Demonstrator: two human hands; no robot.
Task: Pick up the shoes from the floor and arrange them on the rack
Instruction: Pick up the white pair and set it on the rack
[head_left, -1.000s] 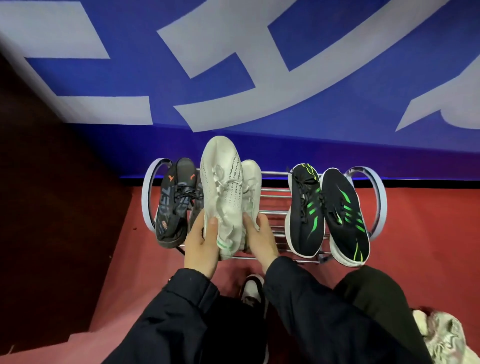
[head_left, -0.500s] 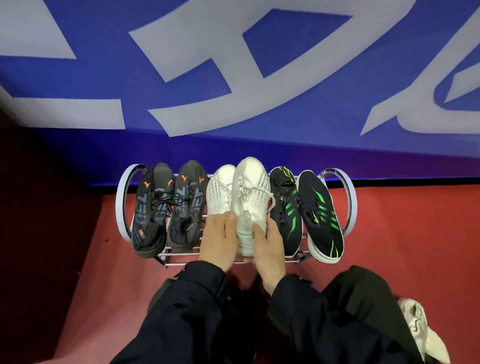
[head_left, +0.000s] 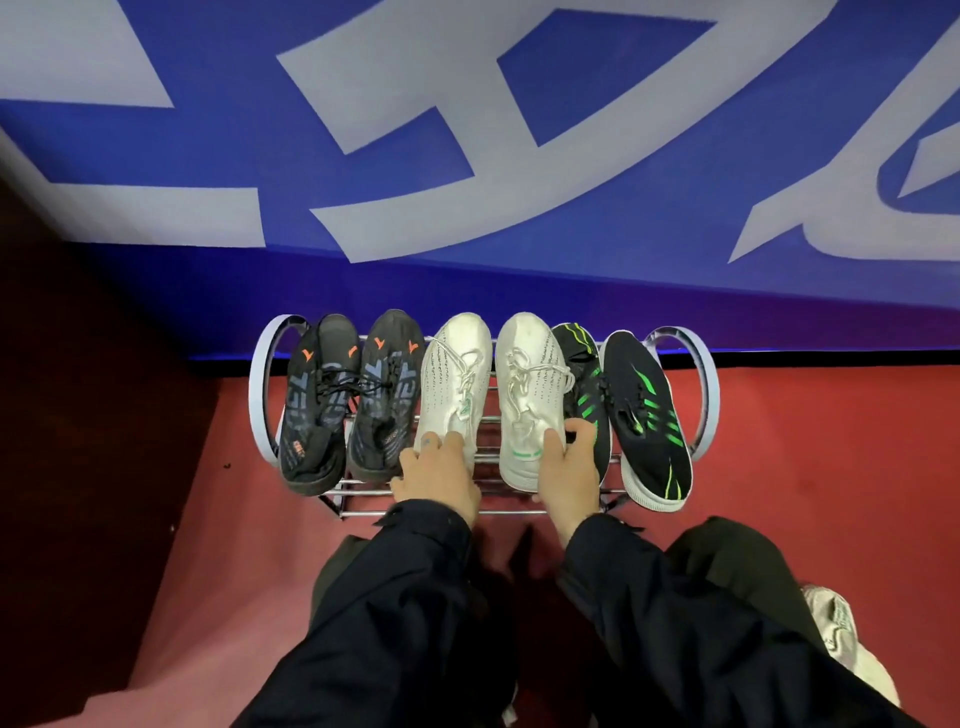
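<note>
While both hands (head_left: 498, 467) grip white shoes (head_left: 491, 395), six shoes across rack (head_left: 706, 395).

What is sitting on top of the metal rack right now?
Six shoes lie on the rack: a black-orange pair, a white pair and a black-green pair. The hands cover the white heels. Any lower shelf is hidden.

Our left hand (head_left: 439, 475) grips the left white shoe's (head_left: 453, 384) heel, our right hand (head_left: 566, 467) the right white shoe's (head_left: 527, 395), both on the rack (head_left: 262, 384).
</note>
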